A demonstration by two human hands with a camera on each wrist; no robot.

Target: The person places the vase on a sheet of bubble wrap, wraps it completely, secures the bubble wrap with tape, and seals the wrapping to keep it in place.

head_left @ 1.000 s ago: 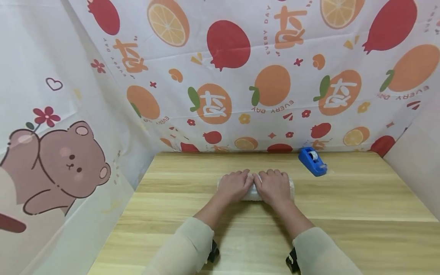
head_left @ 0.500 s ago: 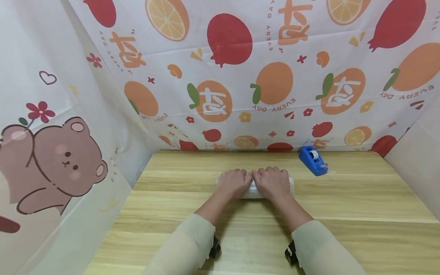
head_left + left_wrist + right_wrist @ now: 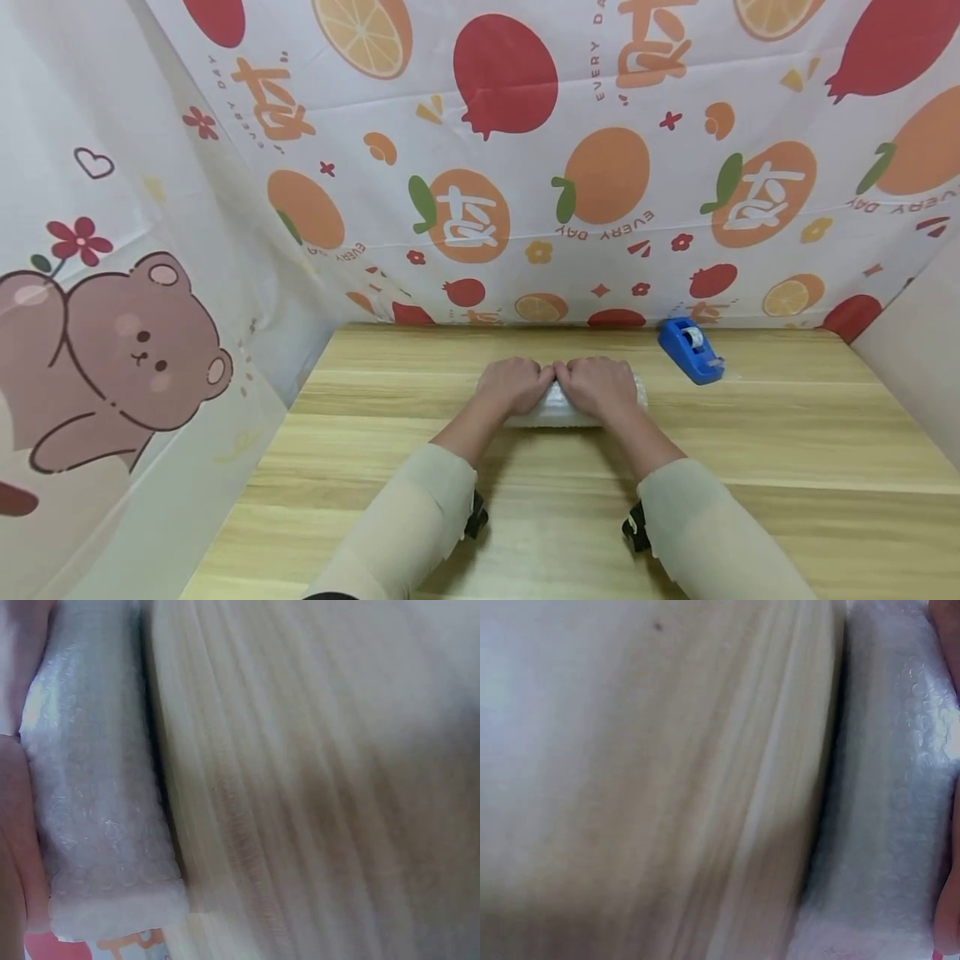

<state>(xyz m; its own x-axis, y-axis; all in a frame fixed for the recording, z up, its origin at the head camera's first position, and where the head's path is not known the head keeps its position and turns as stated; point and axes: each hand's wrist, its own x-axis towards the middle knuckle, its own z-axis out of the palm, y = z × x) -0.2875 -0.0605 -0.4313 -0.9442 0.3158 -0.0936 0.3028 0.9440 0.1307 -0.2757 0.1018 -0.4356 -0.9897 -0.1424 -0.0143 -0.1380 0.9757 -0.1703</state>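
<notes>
So the left hand (image 3: 512, 383) and the right hand (image 3: 597, 385) are both on top of the roll (image 3: 557, 407), side by side, fingers curled over its far side and gripping it, with the thumbs meeting or nearly meeting in the middle. Can't see the fingertips from the head view, they're hidden behind the roll. The roll is clear bubble wrap and it lies crosswise on the counter (image 3: 300, 500), toward the back, with a bit of each end poking out past the hands. In the left wrist view you get the bubbles up close, plus a flatter, cloudy end; the right wrist view is kinda blurry, but the shiny bubbles show there too. Moving back down the arms, there are pale sleeves (image 3: 420, 508) with a black gadget peeking out under each cuff. Off to the right and a little farther back, well apart from the hands, sits a blue tape dispenser (image 3: 686, 348) with a strip of tape at its front end. Counter's light wood grain. Behind it hangs a white fruit cloth (image 3: 341, 125), oranges and red fruit all over, and on the left side there's a bear cloth (image 3: 142, 350).
</notes>
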